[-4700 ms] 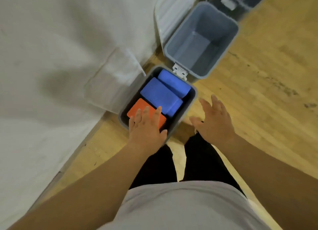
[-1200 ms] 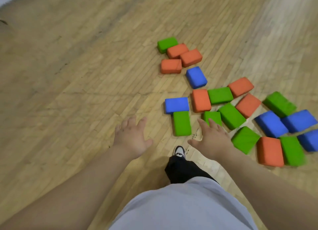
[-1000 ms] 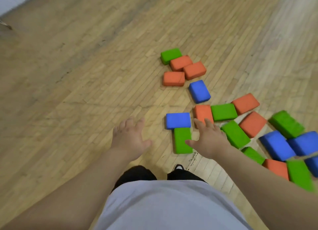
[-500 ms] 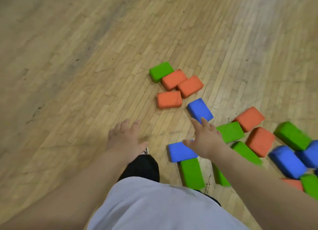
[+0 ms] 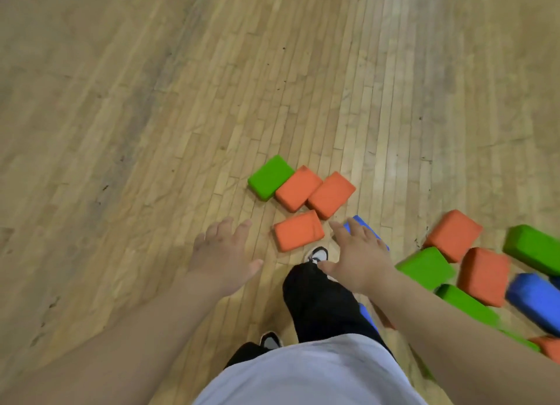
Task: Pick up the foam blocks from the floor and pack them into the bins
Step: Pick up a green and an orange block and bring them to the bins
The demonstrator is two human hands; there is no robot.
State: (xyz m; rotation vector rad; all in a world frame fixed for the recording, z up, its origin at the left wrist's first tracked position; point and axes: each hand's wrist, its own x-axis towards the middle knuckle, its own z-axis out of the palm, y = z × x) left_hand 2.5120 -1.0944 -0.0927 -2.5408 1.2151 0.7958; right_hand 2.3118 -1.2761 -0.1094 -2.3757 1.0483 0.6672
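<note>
1. Left hand (image 5: 222, 253): palm down, fingers straight and spread, nothing held, over bare pale wooden plank floor (image 5: 151, 101).
2. Right hand (image 5: 357, 259): palm down, fingers straight and slightly fanned, nothing gripped; contact with anything below impossible to tell.
3. Partly hidden beneath the right hand's fingers: blue rectangular foam block (image 5: 363, 222), flat on the floor.
4. Between the two hands and slightly ahead: nearest orange rectangular foam block (image 5: 298, 234), flat on the floor, apart from both hands.
5. Further ahead: row of three touching blocks, with green rectangular foam block (image 5: 270, 177) on the left, then middle orange foam block (image 5: 298, 192), then right orange foam block (image 5: 331, 195).
6. Off to the right of the right hand: loose cluster on the floor, blurred at the edge, with far orange foam block (image 5: 453, 234), near green foam block (image 5: 425, 266), square-looking orange foam block (image 5: 483, 275), outer green foam block (image 5: 535, 248) and large blue foam block (image 5: 535, 301).
7. Below the hands: black-and-white shoe (image 5: 318, 254) just behind the nearest orange block, black trouser leg (image 5: 321, 307), second shoe (image 5: 270, 340), light grey shirt (image 5: 303, 374).
</note>
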